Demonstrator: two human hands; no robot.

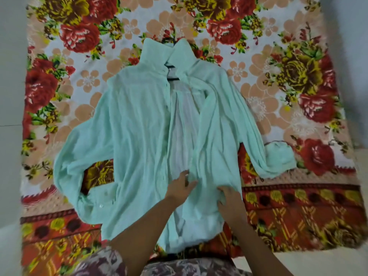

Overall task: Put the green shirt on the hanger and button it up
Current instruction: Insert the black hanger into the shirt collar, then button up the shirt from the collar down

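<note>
Green shirt [139, 120]: unbuttoned, spread front-up on middle of floral blanket [278, 56].
Black hanger [172, 78]: inside collar, toward blanket's far edge.
Left hand [182, 186]: fingers straight, pressing the shirt's inside near blanket's near border.
Right hand [229, 200]: beside it, gripping front panel.

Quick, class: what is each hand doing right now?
Left hand: open, fingers resting on the green shirt.
Right hand: fingers partly hidden under the shirt's cloth; cannot tell.

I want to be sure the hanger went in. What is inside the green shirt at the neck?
A dark hanger shows in the open neck of the shirt. Its arms cannot be seen; the shoulders cover them.
</note>
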